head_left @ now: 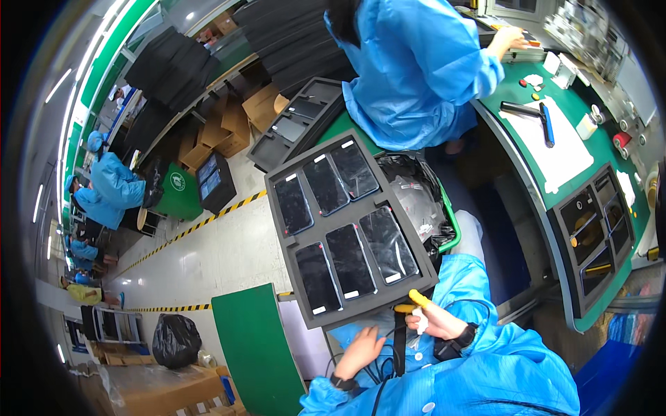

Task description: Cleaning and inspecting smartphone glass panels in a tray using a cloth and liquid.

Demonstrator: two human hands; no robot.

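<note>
A black foam tray (295, 240) carries several dark phone-sized screens, each with a small white label; one screen (388, 244) lies at its near right. My right hand (444, 324) is by the tray's near edge, with yellow finger cots (419, 298) on its fingertips. Closed against that palm is a crumpled white wipe (420, 321). My left hand (361, 352) hovers before my coat, just below the tray's near edge. Its fingers are apart and loosely bent, and nothing shows in them. Dark cables and a strap hang between the two hands.
A green bin (451, 220) with a black liner and clear plastic stands beside the tray. On the right is a green bench (510, 83) with another foam tray (590, 236). A co-worker in a blue coat (416, 62) stands ahead. A green board (257, 340) is at left.
</note>
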